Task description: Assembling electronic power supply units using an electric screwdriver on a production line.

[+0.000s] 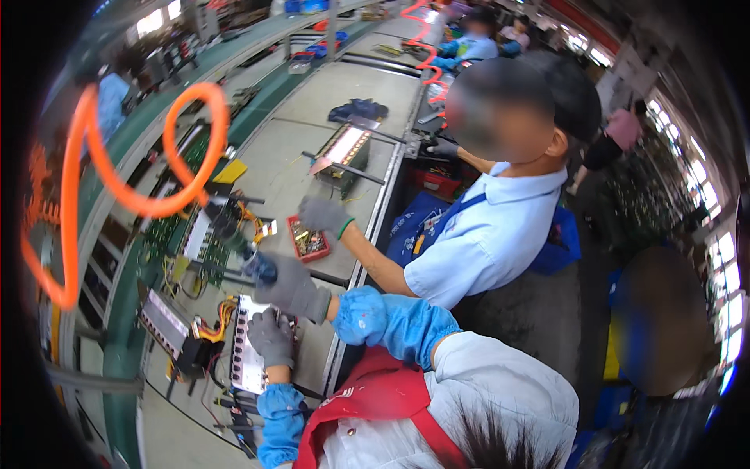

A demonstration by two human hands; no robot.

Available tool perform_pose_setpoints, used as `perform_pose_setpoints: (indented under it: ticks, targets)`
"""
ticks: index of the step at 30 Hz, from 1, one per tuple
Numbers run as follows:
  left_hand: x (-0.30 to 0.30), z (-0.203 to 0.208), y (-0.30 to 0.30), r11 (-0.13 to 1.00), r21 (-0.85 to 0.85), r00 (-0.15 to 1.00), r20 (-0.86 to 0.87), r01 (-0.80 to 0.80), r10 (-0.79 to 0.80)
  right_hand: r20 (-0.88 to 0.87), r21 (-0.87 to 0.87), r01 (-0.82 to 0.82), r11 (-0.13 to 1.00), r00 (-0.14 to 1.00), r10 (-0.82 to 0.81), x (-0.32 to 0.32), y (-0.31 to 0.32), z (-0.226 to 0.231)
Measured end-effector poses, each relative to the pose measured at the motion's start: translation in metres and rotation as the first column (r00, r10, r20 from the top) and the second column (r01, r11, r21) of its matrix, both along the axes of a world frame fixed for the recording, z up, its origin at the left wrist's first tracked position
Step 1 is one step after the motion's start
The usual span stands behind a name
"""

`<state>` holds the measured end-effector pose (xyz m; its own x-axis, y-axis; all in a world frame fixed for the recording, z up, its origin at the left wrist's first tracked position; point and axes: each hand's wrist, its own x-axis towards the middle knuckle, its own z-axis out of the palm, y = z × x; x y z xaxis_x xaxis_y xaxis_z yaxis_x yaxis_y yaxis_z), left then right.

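My right hand (293, 289), in a grey glove, is closed around a power screwdriver (238, 241) with a blue grip. An orange coiled hose (146, 205) runs up from the tool. Just below it my left hand (270, 338), also gloved, lies with bent fingers on a white metal panel (248, 369) with a row of black sockets along it. The fingertips are partly hidden, but they seem to grip the panel's edge. Orange and yellow wires (223, 320) lie beside the panel, next to a black box-shaped part (195, 358).
A co-worker's gloved hand (323, 216) is over a red box (309, 241) of small metal parts. Farther along the bench (312, 109) are another panelled unit (344, 152) and a dark cloth (358, 109). Green circuit boards (160, 230) lie at the left, beside the green belt (123, 367).
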<state>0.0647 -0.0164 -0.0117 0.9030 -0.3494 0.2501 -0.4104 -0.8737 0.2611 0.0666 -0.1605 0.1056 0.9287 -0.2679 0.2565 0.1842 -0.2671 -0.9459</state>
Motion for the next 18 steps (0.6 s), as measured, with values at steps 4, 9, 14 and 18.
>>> perform_pose_setpoints:
  ticks: [4, 9, 14, 18]
  targets:
    - [-0.007, -0.021, 0.012, 0.991, -0.129, 0.995, 0.095, -0.022, 0.035, -0.031, 0.074, -0.026, 0.997, 0.999, 0.028, 0.020, -0.001, 0.016]
    - [0.002, 0.001, 0.005, 0.899, -0.437, 1.000, 0.000, 0.024, -0.026, 0.113, 0.352, -0.162, 0.922, 0.985, 0.130, 0.049, -0.020, 0.006]
    - [-0.007, -0.002, 0.010, 0.912, -0.377, 0.986, -0.102, -0.158, 0.129, 0.111, 0.335, -0.175, 0.926, 0.983, 0.146, 0.046, 0.010, 0.026]
    - [-0.009, 0.000, 0.016, 0.914, -0.355, 0.974, -0.176, -0.199, 0.144, 0.127, 0.420, -0.234, 0.877, 0.972, 0.198, 0.046, 0.024, 0.016]
